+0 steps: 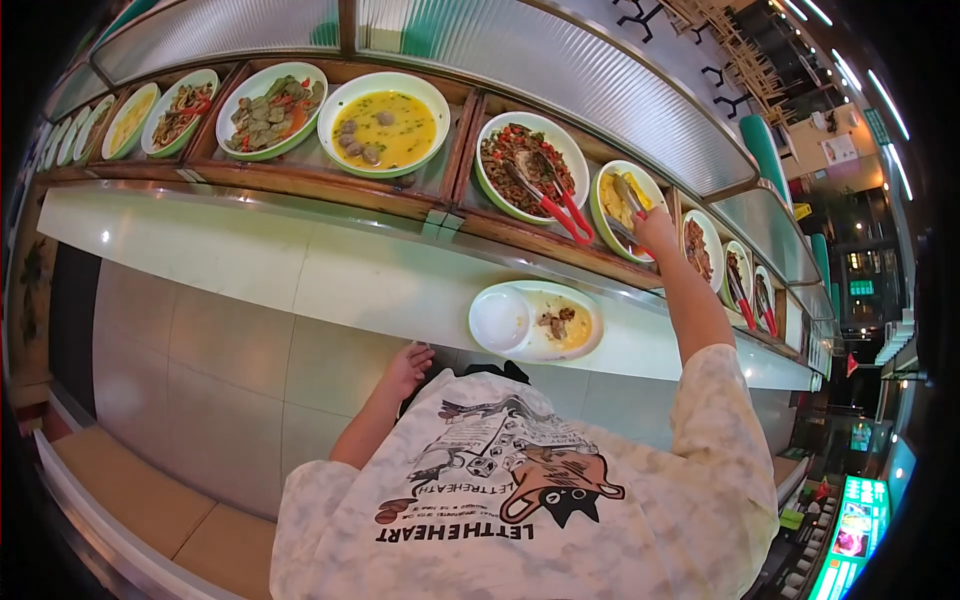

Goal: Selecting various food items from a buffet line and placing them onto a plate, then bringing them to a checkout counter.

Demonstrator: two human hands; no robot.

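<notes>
My right hand [655, 231] reaches out over the food line and grips metal serving tongs [634, 190] with red handles. The tongs' jaws are among yellow pieces of food in a white bowl [598, 201] with a green outside; my hand partly covers the bowl. My left hand [412, 365] hangs low beside the counter's near edge, fingers loosely curled, with nothing plainly held. Between my arms, a divided oval plate [480, 296] rests on the pale counter ledge [360, 285]. Its round left compartment looks bare; the right one has brown food pieces and yellowish liquid.
Next to the yellow dish, a bowl of chopped meat and peppers [495, 139] holds red-handled tongs [551, 202]. Bowls of yellow soup [409, 112] and greenish slices [270, 105] stand to the left. A ribbed clear screen [525, 82] runs behind the wooden trough [352, 191].
</notes>
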